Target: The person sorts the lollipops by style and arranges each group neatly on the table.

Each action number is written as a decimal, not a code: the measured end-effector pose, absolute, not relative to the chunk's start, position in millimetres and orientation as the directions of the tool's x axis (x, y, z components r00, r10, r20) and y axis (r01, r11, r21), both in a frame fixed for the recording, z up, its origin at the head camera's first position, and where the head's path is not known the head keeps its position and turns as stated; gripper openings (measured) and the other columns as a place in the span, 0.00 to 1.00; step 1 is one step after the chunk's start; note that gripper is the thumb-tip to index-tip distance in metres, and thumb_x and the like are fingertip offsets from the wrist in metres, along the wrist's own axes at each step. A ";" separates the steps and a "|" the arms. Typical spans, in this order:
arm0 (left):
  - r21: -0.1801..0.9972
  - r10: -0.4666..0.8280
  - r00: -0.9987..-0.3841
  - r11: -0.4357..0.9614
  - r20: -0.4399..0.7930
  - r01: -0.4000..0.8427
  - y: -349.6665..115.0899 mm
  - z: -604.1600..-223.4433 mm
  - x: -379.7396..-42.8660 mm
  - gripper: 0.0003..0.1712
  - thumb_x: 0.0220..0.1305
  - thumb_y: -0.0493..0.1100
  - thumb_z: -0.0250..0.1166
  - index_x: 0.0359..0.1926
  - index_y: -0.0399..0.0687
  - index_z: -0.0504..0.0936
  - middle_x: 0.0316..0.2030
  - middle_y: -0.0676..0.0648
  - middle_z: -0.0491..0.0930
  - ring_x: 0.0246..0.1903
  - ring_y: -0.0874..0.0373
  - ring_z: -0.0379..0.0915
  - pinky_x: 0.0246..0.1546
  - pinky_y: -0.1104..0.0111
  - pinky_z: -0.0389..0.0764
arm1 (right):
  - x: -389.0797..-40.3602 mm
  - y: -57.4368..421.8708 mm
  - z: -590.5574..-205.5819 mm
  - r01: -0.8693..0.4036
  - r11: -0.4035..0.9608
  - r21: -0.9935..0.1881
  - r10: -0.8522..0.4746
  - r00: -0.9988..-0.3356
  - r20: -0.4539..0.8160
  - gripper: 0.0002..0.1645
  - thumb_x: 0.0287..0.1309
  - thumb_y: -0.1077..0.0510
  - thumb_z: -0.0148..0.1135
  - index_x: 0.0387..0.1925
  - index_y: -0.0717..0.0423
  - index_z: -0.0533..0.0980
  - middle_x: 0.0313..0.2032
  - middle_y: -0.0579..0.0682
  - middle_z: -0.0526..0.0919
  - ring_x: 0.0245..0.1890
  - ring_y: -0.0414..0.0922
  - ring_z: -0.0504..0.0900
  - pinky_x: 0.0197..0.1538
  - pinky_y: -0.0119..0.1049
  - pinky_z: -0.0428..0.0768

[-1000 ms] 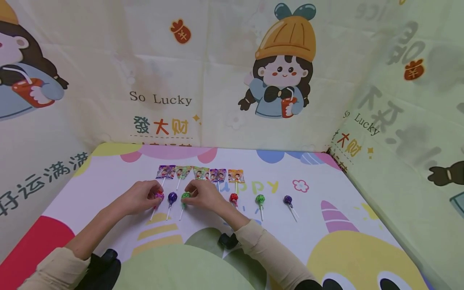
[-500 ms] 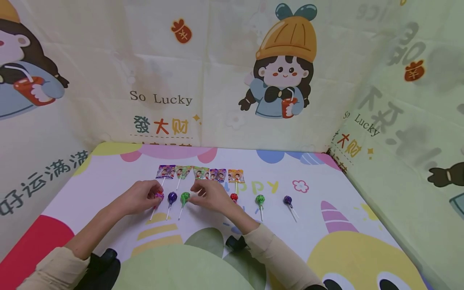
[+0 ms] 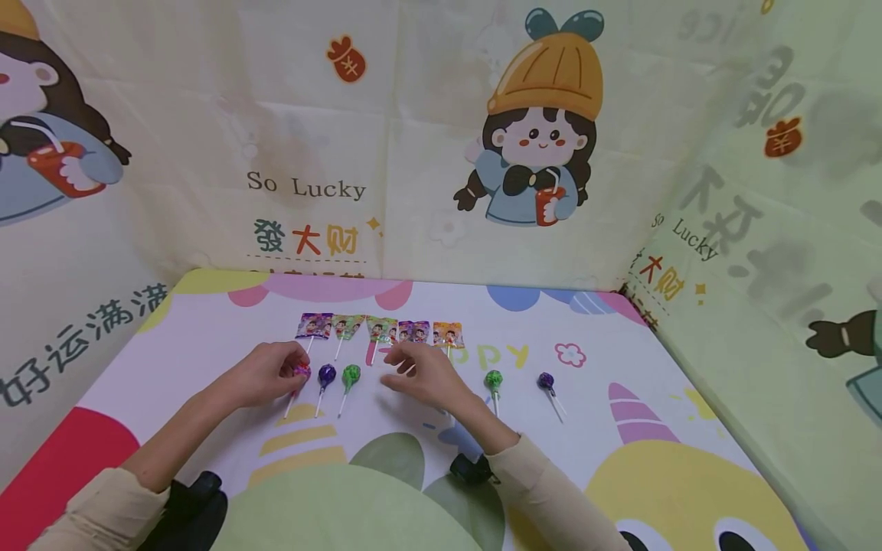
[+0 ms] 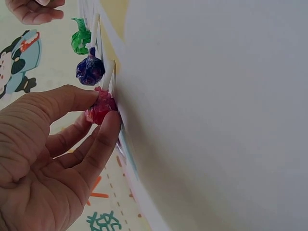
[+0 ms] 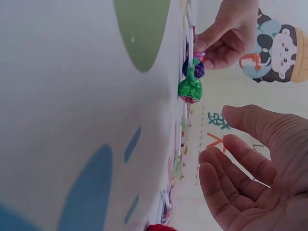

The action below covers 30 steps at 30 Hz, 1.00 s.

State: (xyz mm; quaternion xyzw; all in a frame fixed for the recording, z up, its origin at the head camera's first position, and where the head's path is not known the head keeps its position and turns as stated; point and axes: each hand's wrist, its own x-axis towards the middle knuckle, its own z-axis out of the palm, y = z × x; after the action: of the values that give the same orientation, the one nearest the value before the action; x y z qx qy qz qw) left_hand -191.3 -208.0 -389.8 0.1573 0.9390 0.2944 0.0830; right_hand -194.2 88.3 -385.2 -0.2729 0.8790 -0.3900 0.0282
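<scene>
My left hand pinches the wrapped head of a pink-red lollipop between thumb and fingertips; its white stick points toward me. Beside it lie a purple lollipop and a green lollipop, forming a short row. To the right of that green one, my right hand hovers with fingers loosely bent, holding nothing. A red lollipop shows at the bottom edge of the right wrist view; in the head view the right hand hides its head. Farther right lie another green lollipop and another purple lollipop.
Behind the hands, several flat-wrapped lollipops line up, from a purple packet at left to an orange packet at right. All lie on a table with a cartoon-printed cover. Printed cloth walls enclose the back and sides.
My right hand has let go of the green lollipop beside the purple one and moved right, now covering the red lollipop's head. The left hand stays on the pink-red lollipop.
</scene>
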 end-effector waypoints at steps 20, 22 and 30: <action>0.583 0.351 -0.933 0.774 -0.072 0.247 -210.4 -392.7 -194.2 0.13 0.61 0.36 0.71 0.44 0.37 0.79 0.32 0.49 0.78 0.33 0.55 0.70 0.35 0.66 0.80 | -190.4 116.4 -387.5 -0.441 0.553 -0.707 -0.458 -0.870 0.185 0.17 0.60 0.59 0.73 0.47 0.64 0.82 0.45 0.58 0.87 0.42 0.49 0.86 0.47 0.44 0.86; 0.582 0.355 -0.932 0.774 -0.072 0.249 -210.9 -393.2 -194.7 0.13 0.61 0.36 0.71 0.44 0.37 0.79 0.32 0.49 0.78 0.33 0.55 0.70 0.35 0.66 0.80 | -189.4 118.4 -386.3 -0.440 0.551 -0.709 -0.454 -0.871 0.187 0.17 0.59 0.59 0.73 0.48 0.65 0.82 0.45 0.58 0.87 0.43 0.50 0.86 0.48 0.45 0.86; 0.584 0.360 -0.931 0.770 -0.062 0.259 -211.9 -391.8 -194.6 0.13 0.61 0.36 0.72 0.44 0.36 0.79 0.32 0.48 0.78 0.33 0.55 0.71 0.35 0.67 0.79 | -185.4 126.9 -379.5 -0.392 0.590 -0.706 -0.413 -0.898 0.153 0.20 0.58 0.58 0.74 0.50 0.63 0.82 0.47 0.58 0.87 0.44 0.52 0.85 0.48 0.46 0.86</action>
State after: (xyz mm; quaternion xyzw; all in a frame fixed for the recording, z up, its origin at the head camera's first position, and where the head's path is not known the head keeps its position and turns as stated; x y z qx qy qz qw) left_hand -194.6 -211.9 -391.8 0.1650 0.9368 0.2965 0.0854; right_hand -185.4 126.9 -379.5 -0.2258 0.8916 -0.3923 0.0134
